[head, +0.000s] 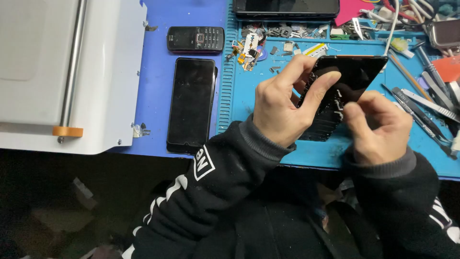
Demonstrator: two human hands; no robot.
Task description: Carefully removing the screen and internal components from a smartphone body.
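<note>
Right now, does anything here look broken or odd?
Yes. The black glass phone screen held in both hands, left hand and right hand, looks shattered along its lower half, with jagged, flaking edges.

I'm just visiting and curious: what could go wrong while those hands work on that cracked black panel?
The black panel looks shattered along its lower part, so shards might cut the right hand picking at it. The left hand holds it tilted above the blue mat; bits could fall among the small parts.
</note>
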